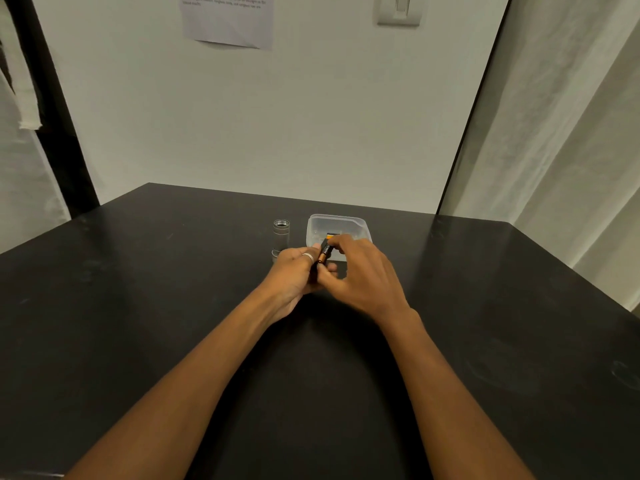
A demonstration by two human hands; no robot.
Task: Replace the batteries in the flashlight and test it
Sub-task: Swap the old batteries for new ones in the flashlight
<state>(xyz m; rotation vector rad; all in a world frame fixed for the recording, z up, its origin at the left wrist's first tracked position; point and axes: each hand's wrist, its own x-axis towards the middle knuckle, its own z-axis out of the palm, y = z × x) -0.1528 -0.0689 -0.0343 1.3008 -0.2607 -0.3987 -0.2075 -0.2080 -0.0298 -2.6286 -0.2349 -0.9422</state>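
Observation:
My left hand point(294, 271) wears a ring and is closed around a dark part, mostly hidden, probably the battery holder of the flashlight. My right hand point(356, 271) pinches a black and copper battery point(325, 252) and holds it tilted against the part in my left hand. Both hands meet just in front of a clear plastic container point(346, 223), where another black and orange battery point(333, 234) lies. The silver flashlight body point(281, 237) stands upright on the black table point(173, 289), left of the container and apart from my hands.
The table ends at a white wall behind the container. A paper sheet point(228, 19) and a light switch point(398, 10) hang on that wall. Pale curtains point(554, 150) hang to the right, and a dark post with cloth point(20, 81) stands at the left.

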